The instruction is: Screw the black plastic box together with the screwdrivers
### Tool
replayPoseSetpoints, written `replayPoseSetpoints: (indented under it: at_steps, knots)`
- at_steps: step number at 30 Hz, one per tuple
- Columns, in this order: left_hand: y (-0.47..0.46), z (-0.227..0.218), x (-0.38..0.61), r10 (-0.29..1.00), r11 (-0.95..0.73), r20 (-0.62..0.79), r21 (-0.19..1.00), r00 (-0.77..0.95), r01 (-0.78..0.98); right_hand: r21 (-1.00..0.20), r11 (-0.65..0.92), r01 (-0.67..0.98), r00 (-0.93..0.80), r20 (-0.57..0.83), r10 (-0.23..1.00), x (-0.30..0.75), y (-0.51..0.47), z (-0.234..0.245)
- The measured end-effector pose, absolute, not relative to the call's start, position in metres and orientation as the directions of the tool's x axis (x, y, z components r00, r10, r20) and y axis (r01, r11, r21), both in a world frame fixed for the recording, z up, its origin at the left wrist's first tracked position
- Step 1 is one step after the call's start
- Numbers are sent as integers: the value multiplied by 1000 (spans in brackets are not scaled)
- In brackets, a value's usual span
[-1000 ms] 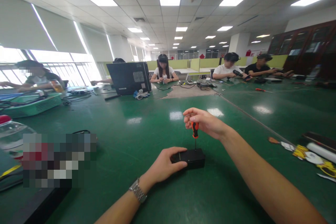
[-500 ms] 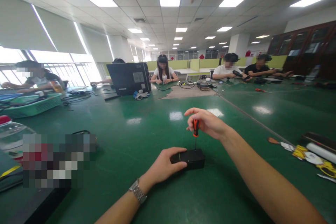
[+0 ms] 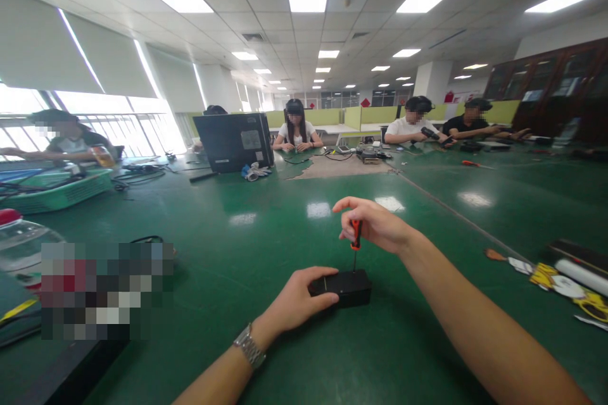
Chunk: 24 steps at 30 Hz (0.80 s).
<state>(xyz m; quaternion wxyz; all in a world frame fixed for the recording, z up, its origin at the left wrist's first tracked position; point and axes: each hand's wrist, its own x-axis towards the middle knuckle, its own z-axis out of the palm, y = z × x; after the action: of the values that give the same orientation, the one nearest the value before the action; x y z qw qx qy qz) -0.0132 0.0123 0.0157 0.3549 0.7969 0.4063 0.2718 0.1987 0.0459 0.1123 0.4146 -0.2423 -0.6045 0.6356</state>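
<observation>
A small black rectangular box [image 3: 354, 291] lies on the green table [image 3: 285, 228] in front of me. My left hand [image 3: 304, 294] grips its left end, thumb along the near side and fingers over the far side. In my right hand [image 3: 373, 221] is an orange-and-black screwdriver [image 3: 356, 237], held upright by the handle with the index finger stretched out. The screwdriver's thin shaft points down and its tip meets the top of the box near the right end; the screw itself is too small to make out.
At left stand a green basket [image 3: 71, 193] with cables and a red-capped clear container [image 3: 23, 247]. A black computer case [image 3: 235, 142] and gloves [image 3: 256, 171] lie ahead. Yellow-handled scissors [image 3: 591, 305] are at right. Another screwdriver [image 3: 475, 164] lies farther back. Several people sit around the table.
My right hand and the screwdriver handle have shifted very slightly, the fingers turning a little on the handle. The left hand and the box have stayed put.
</observation>
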Motion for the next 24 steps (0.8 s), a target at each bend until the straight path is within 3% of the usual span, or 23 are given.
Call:
replayPoseSetpoints:
  at_steps: [13, 18, 24]
  knots:
    - [11, 17, -14, 837, -424, 148, 785, 527, 452, -965, 69, -253, -446, 179, 877, 198, 46, 113]
    - [11, 17, -14, 836, -426, 146, 781, 529, 457, -969, 34, -245, -558, 170, 812, 198, 45, 112]
    - [12, 16, -13, 836, -432, 153, 776, 528, 460, -968, 84, -235, -507, 196, 839, 198, 45, 111]
